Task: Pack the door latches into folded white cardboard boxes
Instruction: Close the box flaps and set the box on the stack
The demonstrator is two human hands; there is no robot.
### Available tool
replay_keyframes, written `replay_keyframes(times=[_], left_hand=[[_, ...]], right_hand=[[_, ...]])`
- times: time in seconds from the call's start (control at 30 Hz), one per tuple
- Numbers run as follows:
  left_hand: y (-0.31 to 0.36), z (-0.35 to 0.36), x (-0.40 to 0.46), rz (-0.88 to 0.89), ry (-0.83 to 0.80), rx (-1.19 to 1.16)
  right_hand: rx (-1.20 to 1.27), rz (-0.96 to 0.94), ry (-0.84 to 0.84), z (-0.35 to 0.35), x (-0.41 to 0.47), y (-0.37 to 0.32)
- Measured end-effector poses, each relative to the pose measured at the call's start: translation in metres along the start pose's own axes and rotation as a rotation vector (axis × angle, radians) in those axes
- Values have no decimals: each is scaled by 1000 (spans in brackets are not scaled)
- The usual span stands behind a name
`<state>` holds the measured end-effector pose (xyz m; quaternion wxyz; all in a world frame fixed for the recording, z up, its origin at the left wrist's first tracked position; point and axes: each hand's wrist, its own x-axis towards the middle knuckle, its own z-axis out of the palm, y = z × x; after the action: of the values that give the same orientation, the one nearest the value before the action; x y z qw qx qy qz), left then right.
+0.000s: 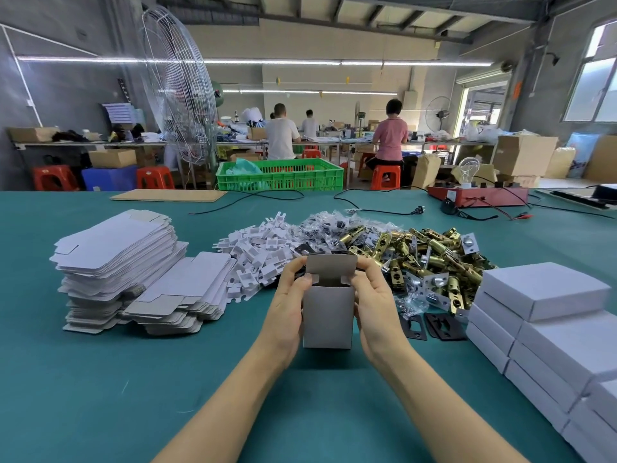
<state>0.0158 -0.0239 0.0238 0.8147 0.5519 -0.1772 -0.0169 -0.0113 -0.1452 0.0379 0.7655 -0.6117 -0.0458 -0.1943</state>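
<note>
We grip small grey-white cardboard box (pixel 328 314) frame centre, upright, top flap up: left hand (pixel 288 305) + right hand (pixel 374 304) clamp sides, prob to keep mouth open for loading. Brass door latches pile (pixel 430 259) centre-right, untouched.

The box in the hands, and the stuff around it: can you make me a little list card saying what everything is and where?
box: upright, top flap open
left hand: grips box's left side
right hand: grips box's right side
flat boxes: stacked on the left
door latches: brass pile behind, right
closed boxes: stacked far right
table: green
</note>
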Motion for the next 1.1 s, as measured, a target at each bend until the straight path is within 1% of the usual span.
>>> replay_keyframes(times=[0.27, 0.37, 0.5, 0.63, 0.83, 0.93, 1.1], left_hand=[[1, 1, -4, 50, -24, 29], [3, 1, -6, 66, -18, 43], [4, 3, -8, 82, -35, 75], [4, 2, -6, 69, 10, 108], [1, 6, -9, 151, 82, 244], [2, 7, -11, 233, 71, 330], [0, 8, -12, 274, 78, 450]], right_hand=[[-58, -57, 107, 5, -7, 3], [2, -48, 81, 6, -9, 3], [-95, -150, 63, 6, -11, 6], [-122, -185, 64, 5, -11, 7], [-228, -252, 58, 4, -15, 11], [-311, -294, 85, 3, -16, 15], [-335, -310, 101, 4, -15, 16]])
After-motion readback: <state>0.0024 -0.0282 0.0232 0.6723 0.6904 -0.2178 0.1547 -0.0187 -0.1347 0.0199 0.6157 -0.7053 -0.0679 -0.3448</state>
